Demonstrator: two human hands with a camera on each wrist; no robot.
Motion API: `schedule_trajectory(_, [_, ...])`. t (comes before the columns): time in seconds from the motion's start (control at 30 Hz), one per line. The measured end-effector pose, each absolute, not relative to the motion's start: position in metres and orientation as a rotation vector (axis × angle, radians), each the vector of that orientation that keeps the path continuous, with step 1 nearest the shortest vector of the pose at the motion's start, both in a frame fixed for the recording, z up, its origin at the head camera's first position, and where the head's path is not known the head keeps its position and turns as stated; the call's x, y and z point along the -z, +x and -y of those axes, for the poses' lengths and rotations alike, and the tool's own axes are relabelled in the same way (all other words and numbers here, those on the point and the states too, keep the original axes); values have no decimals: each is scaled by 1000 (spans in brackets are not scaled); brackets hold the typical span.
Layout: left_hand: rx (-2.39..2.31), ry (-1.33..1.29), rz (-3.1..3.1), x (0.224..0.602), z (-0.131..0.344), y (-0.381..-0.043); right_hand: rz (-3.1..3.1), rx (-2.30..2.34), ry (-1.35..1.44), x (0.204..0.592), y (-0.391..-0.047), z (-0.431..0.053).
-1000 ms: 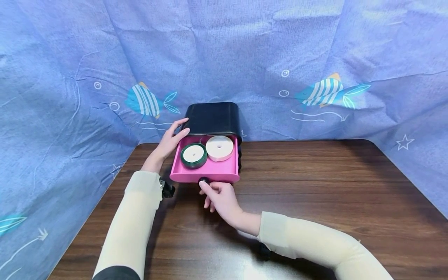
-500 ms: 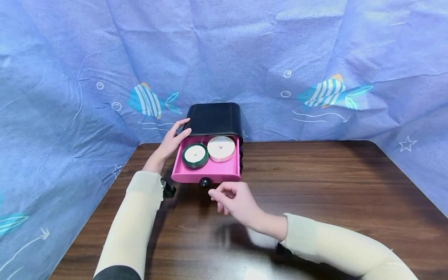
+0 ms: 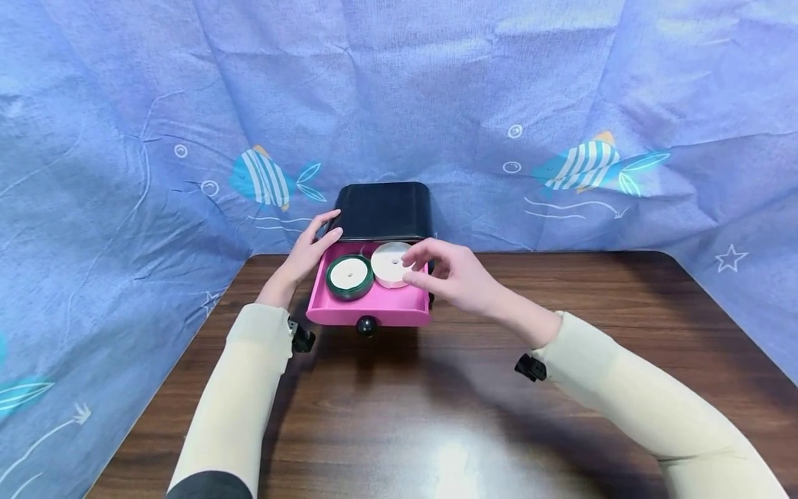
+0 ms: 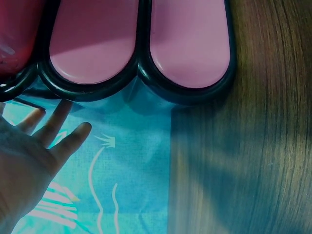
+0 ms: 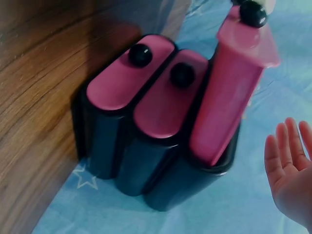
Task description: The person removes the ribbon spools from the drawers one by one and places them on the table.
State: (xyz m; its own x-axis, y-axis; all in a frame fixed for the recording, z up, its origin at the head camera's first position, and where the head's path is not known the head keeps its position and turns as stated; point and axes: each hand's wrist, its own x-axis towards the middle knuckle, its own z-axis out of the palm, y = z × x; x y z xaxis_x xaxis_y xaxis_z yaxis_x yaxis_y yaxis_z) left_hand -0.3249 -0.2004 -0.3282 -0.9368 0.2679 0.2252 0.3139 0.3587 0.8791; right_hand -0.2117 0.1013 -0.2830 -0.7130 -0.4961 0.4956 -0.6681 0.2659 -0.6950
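Right hand (image 3: 458,276) at the white spool (image 3: 384,260), grip spread, contact too close to call! Green spool (image 3: 349,275) close beside it in the open drawer (image 3: 333,316). Left hand (image 3: 303,255), fingers spread, rests against the cabinet (image 3: 384,211) at the far edge of the worktop (image 3: 598,333), toward its left corner.

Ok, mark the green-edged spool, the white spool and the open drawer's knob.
Green-edged spool (image 3: 349,276), head view: its white upper face.
White spool (image 3: 387,263), head view: left part of its upper face.
Knob (image 3: 366,326), head view: middle of its black ball.
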Motion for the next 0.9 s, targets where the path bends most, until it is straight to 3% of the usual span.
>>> schedule_trajectory(0.53, [1726,-544,2566,306,193,-305,2541,-984,1067,311,-261,-87])
schedule_trajectory(0.9, [1699,-533,2568,325,200,-324,2563,-794,1046,317,-266,-79])
